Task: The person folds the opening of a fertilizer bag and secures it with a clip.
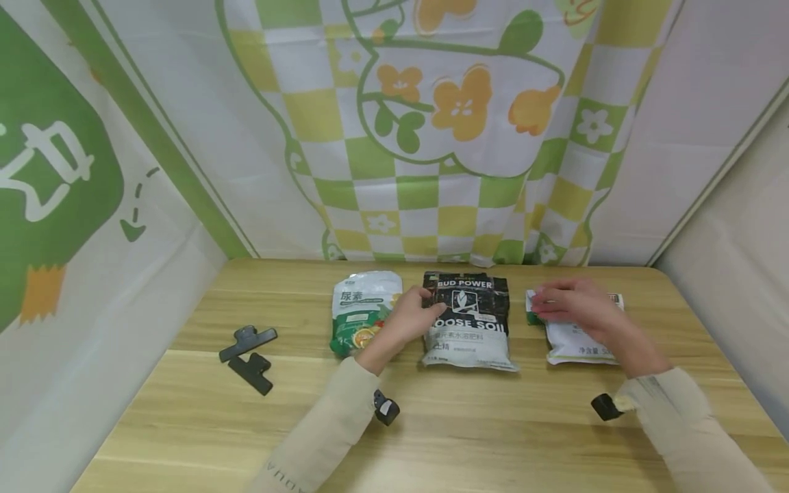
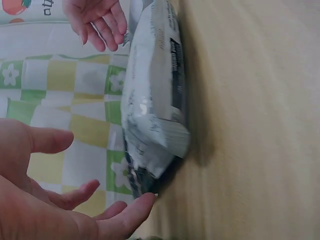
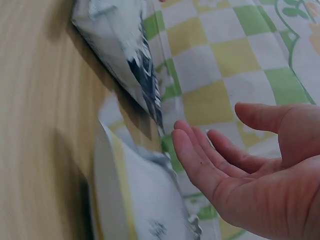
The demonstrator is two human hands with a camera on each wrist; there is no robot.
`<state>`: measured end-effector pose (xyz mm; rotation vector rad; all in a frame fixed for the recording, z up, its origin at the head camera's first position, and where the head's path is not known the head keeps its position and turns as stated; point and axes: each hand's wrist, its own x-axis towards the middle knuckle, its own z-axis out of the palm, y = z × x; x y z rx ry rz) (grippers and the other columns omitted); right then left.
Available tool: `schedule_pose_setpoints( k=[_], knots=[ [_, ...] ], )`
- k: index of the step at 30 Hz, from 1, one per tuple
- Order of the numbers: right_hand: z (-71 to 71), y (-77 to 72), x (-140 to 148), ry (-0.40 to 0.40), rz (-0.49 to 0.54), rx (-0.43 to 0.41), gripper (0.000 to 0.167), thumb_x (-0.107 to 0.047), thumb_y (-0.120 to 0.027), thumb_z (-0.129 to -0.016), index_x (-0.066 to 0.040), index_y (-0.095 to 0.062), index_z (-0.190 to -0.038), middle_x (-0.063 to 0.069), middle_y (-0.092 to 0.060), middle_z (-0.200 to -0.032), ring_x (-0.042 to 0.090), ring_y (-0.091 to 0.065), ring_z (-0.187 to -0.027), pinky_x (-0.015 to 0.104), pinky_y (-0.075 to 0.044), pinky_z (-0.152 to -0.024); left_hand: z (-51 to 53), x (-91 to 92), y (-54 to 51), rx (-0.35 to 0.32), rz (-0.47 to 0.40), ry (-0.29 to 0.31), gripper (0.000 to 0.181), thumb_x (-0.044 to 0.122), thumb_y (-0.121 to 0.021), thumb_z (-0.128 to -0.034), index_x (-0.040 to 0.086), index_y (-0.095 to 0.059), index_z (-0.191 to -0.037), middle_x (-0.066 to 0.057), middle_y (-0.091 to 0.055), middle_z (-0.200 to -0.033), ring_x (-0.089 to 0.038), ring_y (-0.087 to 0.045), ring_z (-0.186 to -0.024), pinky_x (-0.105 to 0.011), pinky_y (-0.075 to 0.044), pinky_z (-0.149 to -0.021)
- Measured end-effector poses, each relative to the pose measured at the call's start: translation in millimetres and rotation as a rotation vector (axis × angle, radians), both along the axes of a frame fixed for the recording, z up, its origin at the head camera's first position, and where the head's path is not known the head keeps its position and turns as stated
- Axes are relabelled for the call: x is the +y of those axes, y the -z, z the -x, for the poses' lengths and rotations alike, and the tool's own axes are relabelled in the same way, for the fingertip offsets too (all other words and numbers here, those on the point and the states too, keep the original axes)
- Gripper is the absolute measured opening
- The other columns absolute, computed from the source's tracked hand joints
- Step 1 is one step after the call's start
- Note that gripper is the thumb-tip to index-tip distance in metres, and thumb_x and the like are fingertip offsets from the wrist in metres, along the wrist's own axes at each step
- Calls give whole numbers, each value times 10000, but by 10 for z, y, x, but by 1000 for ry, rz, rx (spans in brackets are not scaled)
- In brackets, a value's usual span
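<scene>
A black and silver "LOOSE SOIL" pouch [image 1: 466, 346] lies on the table in the middle. My left hand [image 1: 411, 316] is at its upper left edge, fingers spread; in the left wrist view one fingertip of the left hand [image 2: 55, 210] comes close to the pouch's end, and I cannot tell whether it touches. Over the upper part of a white pouch [image 1: 579, 346] at the right is my right hand [image 1: 582, 308], hiding much of its print. In the right wrist view the right hand [image 3: 255, 175] has loosely extended fingers and nothing between them, beside the white pouch [image 3: 155, 200].
A white and green pouch [image 1: 364, 294] lies left of the black one, partly behind my left forearm. Two black clips, an upper clip [image 1: 248, 342] and a lower clip [image 1: 251, 373], lie at the table's left. A patterned curtain [image 1: 431, 212] hangs behind the wooden table [image 1: 481, 438].
</scene>
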<state>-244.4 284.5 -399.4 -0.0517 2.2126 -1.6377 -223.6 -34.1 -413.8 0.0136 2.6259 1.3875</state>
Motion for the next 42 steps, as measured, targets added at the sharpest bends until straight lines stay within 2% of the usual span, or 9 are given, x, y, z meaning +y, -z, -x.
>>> schedule_pose_setpoints(
  k=[7, 11, 14, 18, 23, 28, 31, 35, 42],
  knots=[
    [-26, 147, -202, -49, 48, -28, 557, -144, -548, -1084, 212, -375, -1476, 266, -658, -1325, 170, -737, -1067, 383, -622, -983, -20, -66, 97, -30, -53, -64, 588, 285, -667, -1016, -32, -486, -1476, -262, -537, -1530, -422, -503, -1433, -595, -396, -1202],
    [-49, 181, -281, -85, 40, -33, 527, -125, -522, -1081, 217, -400, -1464, 380, -582, -1382, 258, -721, -1136, 430, -614, -1003, -9, -75, 120, -93, -127, -89, 626, 289, -671, -1019, -30, -438, -1505, -261, -555, -1495, -377, -606, -1256, -535, -478, -1109],
    [-68, 189, -352, -102, 13, -55, 552, -149, -541, -1074, 208, -405, -1473, 402, -560, -1399, 310, -711, -1168, 443, -602, -1026, 11, -80, 140, -161, -212, -95, 650, 268, -655, -1034, -43, -380, -1535, -272, -541, -1486, -364, -641, -1204, -475, -572, -1024],
    [-98, 224, -461, -97, -6, -113, 632, -198, -576, -1073, 202, -351, -1507, 421, -502, -1451, 427, -676, -1218, 459, -620, -984, 49, -68, 154, -235, -294, -101, 684, 267, -626, -1050, -45, -317, -1574, -277, -463, -1555, -408, -579, -1357, -474, -616, -988],
    [-121, 280, -566, -73, -42, -132, 722, -229, -558, -1090, 225, -227, -1543, 460, -381, -1537, 572, -527, -1355, 438, -651, -892, 111, -30, 153, -259, -300, -102, 726, 290, -613, -1045, -68, -293, -1590, -246, -438, -1577, -297, -600, -1277, -422, -640, -911],
    [-137, 329, -629, -18, -104, -112, 696, -246, -591, -1081, 219, -309, -1515, 429, -483, -1448, 492, -622, -1253, 387, -664, -803, 165, 15, 162, -275, -251, -122, 659, 279, -645, -1030, -82, -384, -1516, -209, -520, -1440, -159, -561, -857, -268, -563, -656],
    [-139, 360, -661, 30, -124, -100, 591, -230, -647, -1054, 182, -439, -1424, 303, -620, -1195, 319, -705, -998, 359, -661, -730, 180, 43, 166, -282, -227, -134, 565, 262, -679, -1013, -66, -474, -1424, -179, -586, -1304, -144, -536, -766, -235, -495, -585],
    [-141, 391, -695, 84, -138, -92, 463, -194, -700, -1018, 128, -488, -1275, 118, -560, -989, 165, -610, -792, 332, -647, -662, 186, 57, 172, -272, -221, -130, 394, 196, -684, -999, -49, -553, -1278, -122, -585, -1108, -145, -537, -756, -235, -470, -564],
    [-189, 372, -705, 112, -121, -66, 740, -137, -717, -998, 216, -292, -1489, 346, -529, -1310, 199, -674, -849, 341, -661, -724, 185, 9, 209, -236, -281, -75, 226, 97, -650, -1003, -58, -607, -1161, -74, -570, -998, -124, -517, -699, -240, -461, -562]
  ],
)
